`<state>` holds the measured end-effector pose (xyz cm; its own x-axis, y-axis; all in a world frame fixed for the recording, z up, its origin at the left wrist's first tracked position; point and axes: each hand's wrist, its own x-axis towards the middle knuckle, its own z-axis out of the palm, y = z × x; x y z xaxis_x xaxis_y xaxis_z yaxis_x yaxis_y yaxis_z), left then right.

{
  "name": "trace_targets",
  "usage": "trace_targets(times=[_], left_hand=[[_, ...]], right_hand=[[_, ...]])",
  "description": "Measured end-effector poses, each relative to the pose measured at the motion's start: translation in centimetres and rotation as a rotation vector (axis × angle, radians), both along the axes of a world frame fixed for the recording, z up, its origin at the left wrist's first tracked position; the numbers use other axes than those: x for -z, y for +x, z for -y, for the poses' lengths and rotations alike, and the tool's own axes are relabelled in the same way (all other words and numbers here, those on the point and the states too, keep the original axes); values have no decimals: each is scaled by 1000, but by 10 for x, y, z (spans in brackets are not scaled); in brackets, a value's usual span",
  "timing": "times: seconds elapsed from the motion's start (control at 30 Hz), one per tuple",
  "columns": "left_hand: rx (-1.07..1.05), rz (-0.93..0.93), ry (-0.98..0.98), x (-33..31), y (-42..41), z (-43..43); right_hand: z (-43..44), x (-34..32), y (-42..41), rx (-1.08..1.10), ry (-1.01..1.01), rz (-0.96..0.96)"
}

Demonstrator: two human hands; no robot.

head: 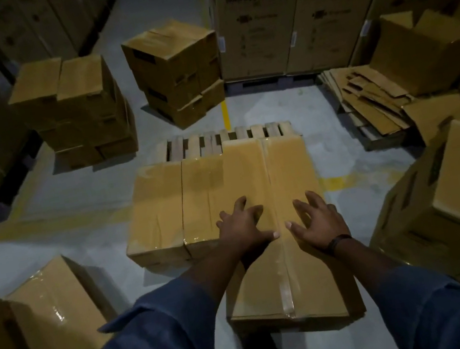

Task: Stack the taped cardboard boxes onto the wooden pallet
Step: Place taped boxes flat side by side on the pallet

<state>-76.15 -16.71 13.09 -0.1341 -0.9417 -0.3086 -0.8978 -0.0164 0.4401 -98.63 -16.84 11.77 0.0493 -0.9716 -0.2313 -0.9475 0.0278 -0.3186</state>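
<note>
I see both hands flat on top of the long taped box (pixel 269 198), which lies lengthwise over the wooden pallet (pixel 228 139) with its near end toward me. My left hand (pixel 244 228) and right hand (pixel 316 220) rest either side of the centre tape seam, fingers (pixel 301 204) spread wide, gripping nothing. Two more taped boxes (pixel 178 205) sit side by side on the pallet, touching the long one on its left; only the far slats show bare.

Around me, loose boxes crowd in: one at near left (pixel 49 323), a pile at right (pixel 456 211). Further off stand two stacks (pixel 79 108) and (pixel 176 70), and flattened cardboard (pixel 369 97) on another pallet to the right. Tall washing machine cartons (pixel 292 9) wall off the back. The floor (pixel 21 254) is grey concrete with yellow lines, the room dim.
</note>
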Motion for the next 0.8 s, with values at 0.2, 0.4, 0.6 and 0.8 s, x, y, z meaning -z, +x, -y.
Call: trace_targets(times=[0.2, 0.4, 0.6, 0.8], left_hand=[[30, -13, 32, 28, -24, 79], [28, 28, 58, 50, -34, 156], [-15, 16, 77, 100, -57, 220], [-96, 32, 96, 179, -87, 269]], right_hand=[[75, 19, -28, 15, 59, -28], [151, 38, -39, 15, 94, -29], [227, 86, -62, -12, 130, 21], [289, 170, -92, -99, 169, 33]])
